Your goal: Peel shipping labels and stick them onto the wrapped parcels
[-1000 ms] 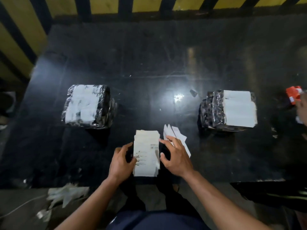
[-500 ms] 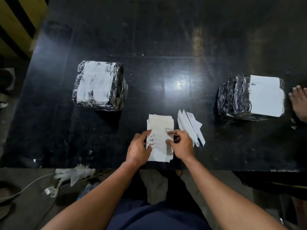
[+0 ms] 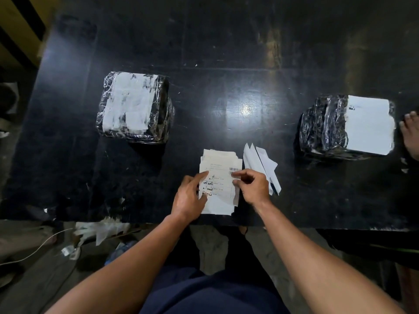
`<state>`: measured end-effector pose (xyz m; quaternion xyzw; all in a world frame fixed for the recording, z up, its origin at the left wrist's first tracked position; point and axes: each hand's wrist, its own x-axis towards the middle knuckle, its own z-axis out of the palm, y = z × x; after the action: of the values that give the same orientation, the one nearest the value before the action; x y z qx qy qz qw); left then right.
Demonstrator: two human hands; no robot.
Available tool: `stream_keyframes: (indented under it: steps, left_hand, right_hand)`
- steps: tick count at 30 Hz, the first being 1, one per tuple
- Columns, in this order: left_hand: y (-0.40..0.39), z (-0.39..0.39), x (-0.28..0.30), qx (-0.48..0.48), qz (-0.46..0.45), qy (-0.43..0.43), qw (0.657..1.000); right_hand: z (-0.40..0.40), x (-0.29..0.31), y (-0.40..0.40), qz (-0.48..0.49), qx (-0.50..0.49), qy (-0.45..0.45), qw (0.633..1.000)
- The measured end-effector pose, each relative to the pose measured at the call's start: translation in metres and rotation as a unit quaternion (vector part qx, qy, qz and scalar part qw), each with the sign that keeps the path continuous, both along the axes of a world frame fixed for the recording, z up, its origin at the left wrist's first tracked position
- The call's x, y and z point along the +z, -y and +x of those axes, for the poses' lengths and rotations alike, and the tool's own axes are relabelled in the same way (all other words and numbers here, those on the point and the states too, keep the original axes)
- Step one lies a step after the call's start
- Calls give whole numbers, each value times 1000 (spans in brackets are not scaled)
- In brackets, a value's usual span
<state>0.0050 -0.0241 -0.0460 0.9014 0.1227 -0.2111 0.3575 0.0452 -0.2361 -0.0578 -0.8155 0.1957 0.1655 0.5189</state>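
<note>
— Where's the stack of labels (image 3: 219,181) sitting relative to the hands?

— Right between them, at the near edge of the tabletop (image 3: 226,53), its long side running away from the person. The left hand (image 3: 189,197) lies on the stack's left edge, index finger stretched out flat across the print, holding it down. The right hand (image 3: 252,185) is curled at the right edge, thumb and forefinger pinching what looks like the top label's margin near the barcode.

— So which way does the peel go?

— I'd judge it lifts from the right edge and comes across toward the left, with the left hand as the anchor.

— And then where does it travel?

— Two wrapped parcels wait farther back. The left parcel (image 3: 135,107) is up and to the left; the right parcel (image 3: 347,128) is well off to the right. The left one looks a bit nearer to the stack.

— Anything beside the stack?

— Loose white paper strips (image 3: 260,166), just to its right. Another person's hand (image 3: 411,132) rests near the right parcel.
</note>
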Motion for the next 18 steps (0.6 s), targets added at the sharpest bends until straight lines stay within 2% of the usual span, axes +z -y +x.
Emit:
stream_keyframes:
  steps: [5,12,18]
  left_hand:
    - [1,1,-1,-2,7,-1,1000]
    - [-2,3,-2,-11,5,-5,1000]
    - [-3,3,0,-28,5,-10,1000]
  right_hand:
    - [-2,2,3,-37,18,19,999]
    - [3,9,2,-8,-14,8,1000]
    - [4,15,7,-26,0,36,999]
